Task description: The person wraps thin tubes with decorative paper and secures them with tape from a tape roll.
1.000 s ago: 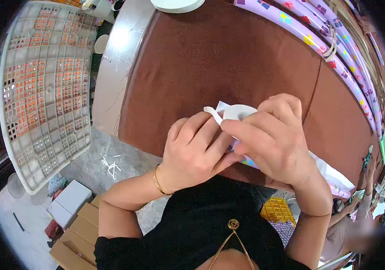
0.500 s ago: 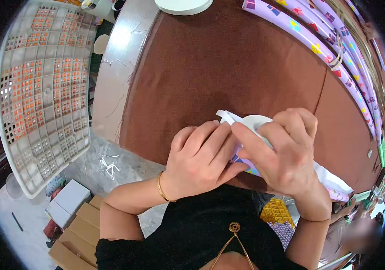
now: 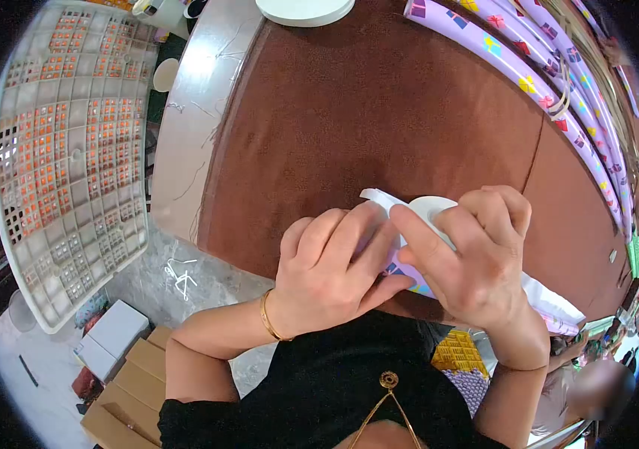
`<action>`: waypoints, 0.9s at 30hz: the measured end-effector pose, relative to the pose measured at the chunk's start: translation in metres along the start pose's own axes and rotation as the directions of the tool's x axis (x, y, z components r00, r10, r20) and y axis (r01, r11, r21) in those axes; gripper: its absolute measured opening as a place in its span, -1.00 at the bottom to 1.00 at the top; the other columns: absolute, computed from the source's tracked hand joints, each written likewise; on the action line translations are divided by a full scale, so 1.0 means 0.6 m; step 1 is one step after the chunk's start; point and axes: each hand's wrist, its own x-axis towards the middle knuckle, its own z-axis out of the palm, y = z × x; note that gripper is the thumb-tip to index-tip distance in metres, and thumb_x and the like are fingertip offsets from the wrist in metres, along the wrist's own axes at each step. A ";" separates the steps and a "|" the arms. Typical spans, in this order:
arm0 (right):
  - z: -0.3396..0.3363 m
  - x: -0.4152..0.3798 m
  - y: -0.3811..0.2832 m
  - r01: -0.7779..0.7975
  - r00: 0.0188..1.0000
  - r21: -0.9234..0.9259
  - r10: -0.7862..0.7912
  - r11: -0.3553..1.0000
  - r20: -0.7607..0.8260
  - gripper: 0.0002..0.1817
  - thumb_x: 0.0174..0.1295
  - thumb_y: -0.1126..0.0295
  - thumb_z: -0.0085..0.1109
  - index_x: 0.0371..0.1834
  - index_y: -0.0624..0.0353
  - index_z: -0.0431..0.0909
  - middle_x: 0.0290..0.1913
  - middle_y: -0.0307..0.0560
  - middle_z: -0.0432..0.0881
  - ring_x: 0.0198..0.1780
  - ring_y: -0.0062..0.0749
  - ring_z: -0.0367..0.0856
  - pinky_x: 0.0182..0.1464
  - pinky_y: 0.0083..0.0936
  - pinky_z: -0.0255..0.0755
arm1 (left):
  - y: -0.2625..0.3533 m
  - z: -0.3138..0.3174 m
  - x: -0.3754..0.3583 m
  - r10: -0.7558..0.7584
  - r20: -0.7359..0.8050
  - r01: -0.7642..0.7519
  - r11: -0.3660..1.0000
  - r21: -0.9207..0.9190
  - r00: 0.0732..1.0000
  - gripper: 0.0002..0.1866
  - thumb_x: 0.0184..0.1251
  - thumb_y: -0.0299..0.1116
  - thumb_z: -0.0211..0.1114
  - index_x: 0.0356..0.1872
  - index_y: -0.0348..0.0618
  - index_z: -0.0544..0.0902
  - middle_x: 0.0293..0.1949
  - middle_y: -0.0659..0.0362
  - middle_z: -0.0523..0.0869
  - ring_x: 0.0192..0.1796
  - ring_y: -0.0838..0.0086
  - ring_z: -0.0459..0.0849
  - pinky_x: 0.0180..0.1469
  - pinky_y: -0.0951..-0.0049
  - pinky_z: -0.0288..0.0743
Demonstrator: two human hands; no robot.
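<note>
My left hand [image 3: 332, 266], with a gold bangle at the wrist, is closed on a piece of purple wrapping paper [image 3: 422, 289] printed with small gift boxes. My right hand [image 3: 480, 254] is closed on the same paper, its index finger against the folded white edge [image 3: 376, 196]. A white round piece [image 3: 433, 206] shows between the right fingers and the table; whether they grip it is hidden. The paper's white underside [image 3: 555, 298] shows again beyond my right wrist, at the table edge.
Rolls of purple gift-print paper [image 3: 499, 52] lie along the brown table's [image 3: 379, 97] far right side. A white round disc [image 3: 306, 10] sits at the back. To the left stands a pale plastic crate [image 3: 76, 157], with cardboard boxes [image 3: 128, 389] below. Another person [image 3: 570, 396] is at lower right.
Both hands have shifted very slightly, the right one a little to the right. The folded white edge has tipped a little lower, and both hands keep their hold on the paper.
</note>
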 end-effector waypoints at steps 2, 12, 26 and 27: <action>0.001 -0.001 0.000 -0.004 1.000 -0.014 0.004 1.000 -0.002 -0.58 -0.02 0.15 0.32 -0.04 -0.02 0.72 -0.33 -0.28 0.49 -0.21 -0.27 0.42 -0.01 -0.22 0.26 | -0.001 0.002 -0.002 -0.006 0.004 0.006 1.000 -0.006 1.000 -0.52 0.20 0.12 0.32 -0.04 -0.01 0.70 0.09 0.15 0.61 0.10 0.30 0.47 0.10 0.24 0.28; -0.002 -0.001 0.001 -0.008 1.000 -0.009 0.008 1.000 0.005 -0.58 -0.02 0.14 0.33 -0.04 -0.04 0.72 -0.34 -0.29 0.47 -0.20 -0.29 0.42 0.00 -0.23 0.24 | -0.001 0.001 0.000 -0.001 -0.001 0.001 1.000 -0.005 1.000 -0.50 0.21 0.14 0.29 -0.03 -0.02 0.69 0.15 0.09 0.61 0.09 0.29 0.49 0.12 0.23 0.25; -0.080 -0.049 0.010 -0.079 0.975 -0.212 0.120 0.974 0.185 -0.46 -0.06 -0.02 0.28 0.08 -0.25 0.69 -0.50 -0.33 0.30 -0.30 -0.35 0.37 0.01 -0.21 0.21 | 0.003 -0.001 0.002 0.007 0.065 -0.011 0.999 0.052 0.998 -0.42 0.15 0.23 0.32 -0.10 -0.09 0.75 0.17 0.00 0.59 0.16 0.13 0.46 0.21 0.13 0.18; -0.089 -0.055 0.010 -0.086 0.974 -0.214 0.127 0.973 0.187 -0.46 -0.06 -0.02 0.28 0.08 -0.25 0.69 -0.50 -0.33 0.30 -0.30 -0.35 0.37 0.01 -0.21 0.21 | 0.003 -0.003 0.004 0.012 0.068 -0.015 0.999 0.046 0.998 -0.42 0.15 0.23 0.32 -0.10 -0.09 0.75 0.17 0.00 0.59 0.16 0.13 0.46 0.21 0.13 0.18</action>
